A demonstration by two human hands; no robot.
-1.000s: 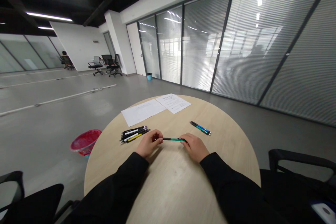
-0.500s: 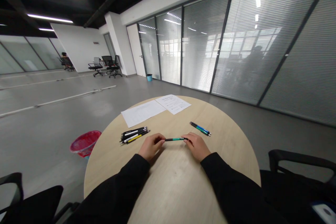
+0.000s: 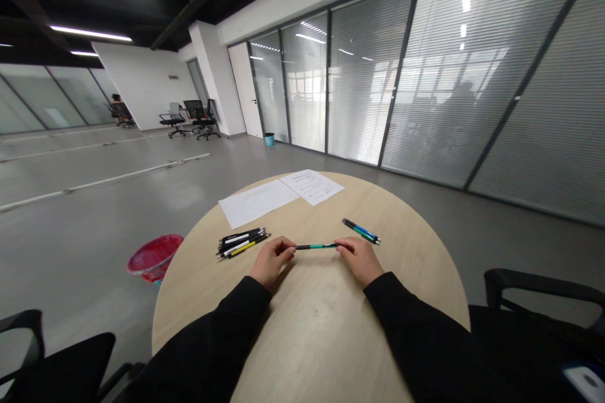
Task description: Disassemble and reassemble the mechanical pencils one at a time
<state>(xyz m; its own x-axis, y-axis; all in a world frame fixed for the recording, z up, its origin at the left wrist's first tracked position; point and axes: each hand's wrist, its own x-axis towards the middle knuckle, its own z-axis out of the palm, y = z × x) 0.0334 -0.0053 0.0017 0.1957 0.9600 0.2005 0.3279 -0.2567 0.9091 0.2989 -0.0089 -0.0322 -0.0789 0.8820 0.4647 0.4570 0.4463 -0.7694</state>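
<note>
A green pen with black ends [image 3: 317, 246] spans the gap between my two hands, level above the table. My left hand [image 3: 274, 260] pinches its left end, and my right hand [image 3: 360, 258] pinches the right end. Left of my left hand lies a bunch of several pens [image 3: 242, 242], mostly black and white with a yellow one in front. Beyond my right hand, a blue pen [image 3: 363, 228] and a green pen [image 3: 360, 235] lie side by side.
Two printed paper sheets, one on the left [image 3: 258, 203] and one on the right [image 3: 312, 187], lie at the far side of the round wooden table [image 3: 406, 302]. A red-lined bin [image 3: 155, 258] stands on the floor at left. Black chairs flank the table, one armrest [image 3: 539, 283] at right.
My right hand has shifted slightly to the right, so more of the green pen shows between my hands. The pen is a little higher in view. The other pens and papers have not moved.
</note>
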